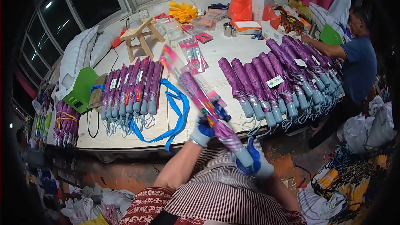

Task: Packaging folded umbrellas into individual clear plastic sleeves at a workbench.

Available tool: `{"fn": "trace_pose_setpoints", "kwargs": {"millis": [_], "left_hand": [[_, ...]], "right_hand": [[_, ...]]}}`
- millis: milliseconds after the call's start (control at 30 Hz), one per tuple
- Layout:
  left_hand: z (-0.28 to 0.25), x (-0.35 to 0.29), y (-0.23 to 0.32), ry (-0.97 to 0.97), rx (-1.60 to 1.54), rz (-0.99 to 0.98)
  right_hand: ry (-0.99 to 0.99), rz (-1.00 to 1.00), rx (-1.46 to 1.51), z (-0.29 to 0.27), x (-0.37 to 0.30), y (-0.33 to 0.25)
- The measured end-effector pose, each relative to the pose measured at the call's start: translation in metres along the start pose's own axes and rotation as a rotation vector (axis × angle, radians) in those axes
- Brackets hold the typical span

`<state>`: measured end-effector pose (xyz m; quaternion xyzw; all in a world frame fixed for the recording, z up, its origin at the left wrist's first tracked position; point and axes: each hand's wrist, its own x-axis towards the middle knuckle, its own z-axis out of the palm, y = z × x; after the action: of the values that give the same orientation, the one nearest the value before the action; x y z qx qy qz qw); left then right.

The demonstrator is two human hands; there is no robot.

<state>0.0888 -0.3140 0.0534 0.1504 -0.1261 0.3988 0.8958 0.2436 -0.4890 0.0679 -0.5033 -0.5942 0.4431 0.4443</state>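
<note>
A folded purple umbrella (227, 136) with a grey-blue handle slants in front of my body. My left hand (203, 130), in a blue and white glove, is closed round its middle. Down at the handle, my right hand (259, 165), gloved alike, has its fingers wrapped against the grip. A clear plastic sleeve (171, 60) with pink printing covers the umbrella's upper part and sticks out past its tip. To the left lies a row of sleeved purple umbrellas (132, 87); to the right is a larger pile of purple umbrellas (260, 79) with grey-blue handles and wrist loops.
A blue strap (179, 118) curls across the white table (166, 131). Flat plastic sleeves (194, 54), a wooden stool (137, 35), yellow ribbons (182, 12) and a metal pot (228, 29) stand or lie farther back. A co-worker (359, 54) stands at the right end. Sacks (366, 121) fill the floor there.
</note>
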Motion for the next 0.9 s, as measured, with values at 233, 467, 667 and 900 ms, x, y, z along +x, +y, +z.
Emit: {"fn": "trace_pose_setpoints", "kwargs": {"millis": [233, 467, 667, 900], "left_hand": [[-0.007, -0.004, -0.003, -0.128, 0.217, -0.05], [0.049, 0.009, 0.004, 0.117, 0.562, 0.079], [0.055, 0.02, 0.046, 0.351, 0.535, 0.119], [0.073, 0.016, 0.021, 0.549, 0.512, 0.098]], "right_hand": [[0.272, -0.017, 0.02, -0.003, 0.034, -0.024], [-0.084, 0.181, 0.802, -0.004, 0.046, -0.022], [-0.054, 0.108, 0.17, 0.011, 0.031, -0.031], [0.265, 0.085, 0.443, 0.027, 0.035, -0.027]]}}
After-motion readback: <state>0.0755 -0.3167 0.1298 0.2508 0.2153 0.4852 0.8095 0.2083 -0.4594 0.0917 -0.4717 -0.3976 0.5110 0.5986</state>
